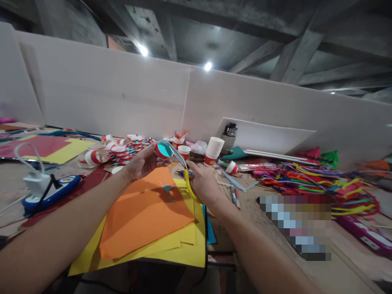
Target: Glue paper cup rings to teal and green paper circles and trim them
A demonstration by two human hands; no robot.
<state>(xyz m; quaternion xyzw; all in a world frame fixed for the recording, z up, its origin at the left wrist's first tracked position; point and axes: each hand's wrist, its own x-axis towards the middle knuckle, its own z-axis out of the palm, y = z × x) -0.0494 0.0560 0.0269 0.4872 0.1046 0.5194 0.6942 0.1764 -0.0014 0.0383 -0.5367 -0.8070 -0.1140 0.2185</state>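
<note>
My left hand (141,162) is closed on a small paper cup (163,150) with a red and white wall and a teal paper disc over its mouth. My right hand (203,183) grips yellow-handled scissors (185,173), whose blades reach up to the edge of the teal disc. Both hands hover above a stack of orange paper (143,212) and yellow paper (190,245) sheets. A teal paper scrap (168,191) lies on the orange sheet just below the cup.
Several cut red and white cups (122,152) lie behind my left hand. A stack of paper cups (213,152) and a bottle (229,136) stand at the back. Coloured strips (309,179) pile at right. A white charger and blue power strip (50,190) sit at left.
</note>
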